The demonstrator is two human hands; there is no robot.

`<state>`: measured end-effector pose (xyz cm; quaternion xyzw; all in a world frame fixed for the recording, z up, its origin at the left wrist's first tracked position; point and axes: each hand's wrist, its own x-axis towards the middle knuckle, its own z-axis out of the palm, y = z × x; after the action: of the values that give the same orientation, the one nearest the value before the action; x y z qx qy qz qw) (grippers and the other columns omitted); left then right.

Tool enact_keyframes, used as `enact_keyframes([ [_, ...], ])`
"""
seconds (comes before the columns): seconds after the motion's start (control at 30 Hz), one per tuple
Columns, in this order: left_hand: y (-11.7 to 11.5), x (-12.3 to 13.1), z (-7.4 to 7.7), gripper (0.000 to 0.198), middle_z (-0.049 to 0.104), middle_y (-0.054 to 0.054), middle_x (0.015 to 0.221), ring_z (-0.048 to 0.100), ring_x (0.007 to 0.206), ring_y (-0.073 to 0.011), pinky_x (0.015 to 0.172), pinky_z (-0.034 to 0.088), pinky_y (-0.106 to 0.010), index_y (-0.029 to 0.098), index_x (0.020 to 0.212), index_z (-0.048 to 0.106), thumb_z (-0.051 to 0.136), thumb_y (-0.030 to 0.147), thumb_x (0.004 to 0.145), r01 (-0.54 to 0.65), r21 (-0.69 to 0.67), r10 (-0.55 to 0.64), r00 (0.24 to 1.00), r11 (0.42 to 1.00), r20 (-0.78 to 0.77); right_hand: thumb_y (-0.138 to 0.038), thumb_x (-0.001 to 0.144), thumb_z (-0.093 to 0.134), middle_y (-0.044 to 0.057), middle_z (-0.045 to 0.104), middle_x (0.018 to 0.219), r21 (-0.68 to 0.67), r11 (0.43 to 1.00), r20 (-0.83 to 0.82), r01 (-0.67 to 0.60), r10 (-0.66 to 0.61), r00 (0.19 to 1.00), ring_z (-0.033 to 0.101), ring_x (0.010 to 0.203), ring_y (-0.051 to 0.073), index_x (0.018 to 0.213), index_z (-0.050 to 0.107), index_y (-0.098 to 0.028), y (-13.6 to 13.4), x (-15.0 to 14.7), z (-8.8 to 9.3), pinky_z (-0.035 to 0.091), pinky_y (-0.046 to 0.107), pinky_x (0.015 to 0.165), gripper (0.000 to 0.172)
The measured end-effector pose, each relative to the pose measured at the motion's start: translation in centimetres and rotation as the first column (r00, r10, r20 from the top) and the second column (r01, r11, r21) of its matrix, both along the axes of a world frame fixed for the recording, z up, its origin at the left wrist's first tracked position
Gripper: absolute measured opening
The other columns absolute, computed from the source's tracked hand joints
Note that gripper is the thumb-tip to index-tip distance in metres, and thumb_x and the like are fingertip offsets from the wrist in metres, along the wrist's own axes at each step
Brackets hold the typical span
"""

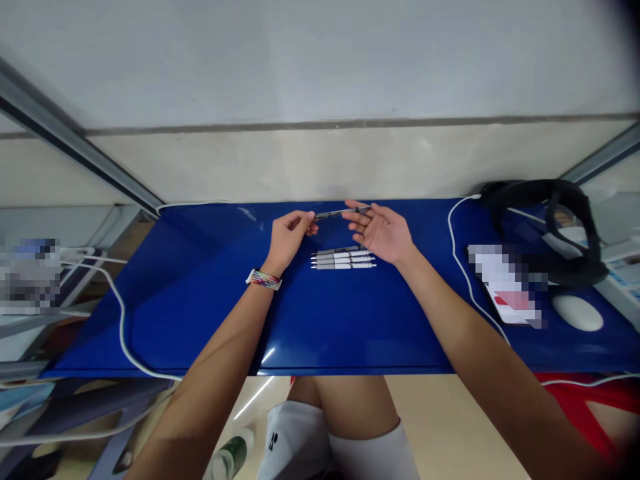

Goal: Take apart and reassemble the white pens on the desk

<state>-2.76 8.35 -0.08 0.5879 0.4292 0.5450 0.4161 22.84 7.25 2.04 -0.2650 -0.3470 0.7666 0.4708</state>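
Just above the blue tabletop near its far edge, a slim pen (330,215) spans the gap between my hands. My left hand (291,235) pinches the pen's left end between thumb and fingers. At the pen's right end, my right hand (383,230) has its palm turned up, the thumb and index finger at the pen and the other fingers loosely spread. Below, several white pens (345,260) with grey grips lie side by side, tips to the left. A darker pen (353,251) lies at the far side of the row, its right part close to my right hand.
The blue table (320,320) meets a pale wall at the back. On the right are a phone (505,287), a white mouse (577,313), a black strapped headset (575,200) and a white cable (455,247). Another cable (123,313) crosses the left side.
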Motion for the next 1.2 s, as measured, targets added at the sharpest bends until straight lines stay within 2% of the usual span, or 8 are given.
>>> enact_keyframes([
  [0.13,-0.2,0.1,0.2,0.046,0.08,-0.007,0.077,0.072,0.065,-0.0152,0.067,0.058,-0.028,0.018,0.086,0.08,0.081,0.063,0.094,0.024,-0.007,-0.024,0.999,1.0,-0.028,-0.039,0.108,0.053,0.009,0.086,0.126,-0.005,1.0,-0.026,0.017,-0.017,1.0,0.082,0.101,0.022,0.134,0.073,-0.021,-0.1,0.0,0.1,0.07,0.032,0.077,0.037],
  [0.33,-0.1,0.1,0.2,0.045,0.08,-0.007,0.078,0.071,0.065,-0.0143,0.066,0.059,-0.027,0.019,0.088,0.08,0.084,0.064,0.091,0.016,-0.02,-0.016,1.0,1.0,-0.007,-0.028,0.105,0.059,0.006,0.088,0.11,0.0,0.998,-0.041,0.066,-0.066,0.997,0.082,0.09,0.018,0.114,0.076,-0.025,0.2,0.1,-0.9,0.071,0.03,0.081,0.019],
  [0.43,0.1,0.1,-0.1,0.042,0.081,-0.006,0.08,0.071,0.065,-0.0137,0.066,0.059,-0.027,0.019,0.093,0.082,0.087,0.061,0.089,0.012,-0.028,-0.011,1.0,1.0,0.029,-0.029,0.104,0.063,0.006,0.088,0.111,0.0,0.996,-0.029,0.091,-0.091,0.995,0.082,0.092,0.018,0.112,0.075,-0.024,0.3,0.1,-1.2,0.071,0.03,0.086,0.016],
  [0.67,0.1,-0.1,0.0,0.038,0.083,-0.006,0.087,0.075,0.069,-0.0142,0.068,0.06,-0.027,0.02,0.103,0.084,0.094,0.05,0.084,0.042,-0.057,-0.035,0.992,0.997,0.123,-0.036,0.102,0.065,0.004,0.085,0.126,0.031,0.995,0.024,0.099,-0.1,0.995,0.082,0.111,0.023,0.128,0.074,-0.027,0.0,0.0,-0.5,0.071,0.038,0.091,0.029],
  [0.83,-0.1,-0.1,0.2,0.038,0.084,-0.008,0.093,0.077,0.074,-0.016,0.069,0.061,-0.028,0.02,0.107,0.084,0.095,0.045,0.081,0.057,-0.083,-0.046,0.99,0.995,0.134,-0.038,0.096,0.071,0.007,0.086,0.122,0.045,0.984,0.09,0.173,-0.177,0.98,0.081,0.11,0.026,0.119,0.074,-0.027,0.1,0.1,-0.8,0.071,0.041,0.088,0.026],
  [0.93,0.0,-0.1,0.1,0.039,0.084,-0.008,0.095,0.077,0.075,-0.0162,0.069,0.06,-0.028,0.02,0.108,0.084,0.095,0.044,0.08,0.061,-0.084,-0.048,0.988,0.995,0.144,-0.037,0.094,0.071,0.008,0.086,0.121,0.045,0.984,0.083,0.171,-0.175,0.981,0.081,0.11,0.026,0.119,0.074,-0.026,0.1,0.1,-0.9,0.071,0.04,0.089,0.028],
  [1.07,0.2,-0.2,-0.2,0.036,0.083,-0.006,0.093,0.077,0.075,-0.0149,0.068,0.059,-0.026,0.021,0.106,0.084,0.096,0.043,0.08,0.051,-0.084,-0.035,0.983,0.995,0.181,-0.039,0.096,0.067,0.007,0.085,0.128,0.055,0.99,0.062,0.128,-0.132,0.989,0.08,0.118,0.027,0.128,0.074,-0.026,-0.1,0.1,-0.4,0.071,0.043,0.092,0.035],
  [1.2,0.3,-0.2,-0.3,0.036,0.079,-0.003,0.083,0.075,0.074,-0.0144,0.068,0.058,-0.025,0.02,0.102,0.083,0.097,0.043,0.078,0.016,-0.073,-0.004,0.986,0.997,0.169,-0.036,0.096,0.066,0.008,0.085,0.127,0.031,0.989,0.037,0.142,-0.143,0.989,0.079,0.12,0.027,0.126,0.075,-0.023,-0.1,0.1,-0.3,0.071,0.043,0.093,0.034],
])
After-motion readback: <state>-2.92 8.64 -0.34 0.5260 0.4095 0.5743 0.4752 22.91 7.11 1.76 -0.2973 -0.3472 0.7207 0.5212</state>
